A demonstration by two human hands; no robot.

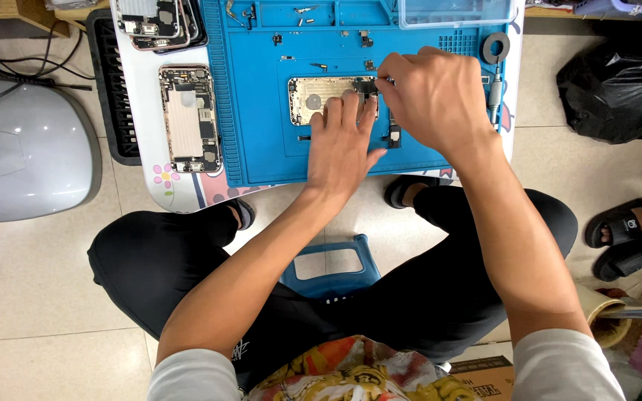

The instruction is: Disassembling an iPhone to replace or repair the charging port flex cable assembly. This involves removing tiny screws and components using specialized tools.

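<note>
Working inside an opened phone, centre of the frame

Our left hand (342,141) fingers lie flat, pinning the gold phone shell (319,97) to the blue mat (254,141); right hand (434,98) fingers pinch narrow at its edge, contents hidden. Next likely needs steady fine lifting.

A small phone-repair workshop, floor-level — blue repair mat (261,148) over a low table (146,160), opened phones (189,119) lying gutted, tiny screws and parts (302,15) scattered about, worker perched on a blue stool (332,271) over tiled floor
</note>
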